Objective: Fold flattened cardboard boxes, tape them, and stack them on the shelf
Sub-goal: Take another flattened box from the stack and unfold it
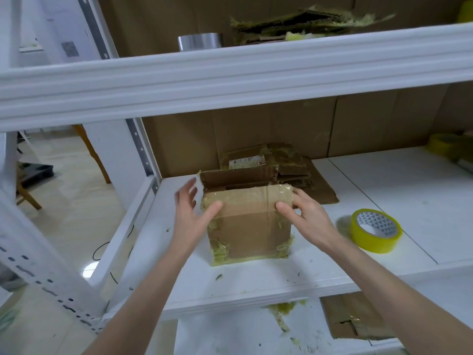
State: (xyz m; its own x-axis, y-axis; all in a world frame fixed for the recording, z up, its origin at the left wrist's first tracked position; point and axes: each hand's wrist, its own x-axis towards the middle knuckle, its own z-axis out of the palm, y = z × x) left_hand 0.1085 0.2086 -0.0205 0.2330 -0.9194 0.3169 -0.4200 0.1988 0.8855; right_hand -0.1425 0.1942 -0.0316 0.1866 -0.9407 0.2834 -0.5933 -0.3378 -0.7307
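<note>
A taped box (249, 226) stands on a white shelf (396, 190) flecked with tape scraps (219, 277), flat cardboard (291, 165) behind it and a yellow tape roll (375, 230) to its right. The left hand (194, 216), fingers spread, touches its left top corner; the right hand (307, 216) grips its right top corner. Pale floor (66, 201) shows at left.

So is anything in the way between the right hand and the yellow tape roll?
No, nothing visible is in the way. The tape roll sits to the right of the right hand, with only bare white shelf between them. That hand holds the cardboard box now.
</note>
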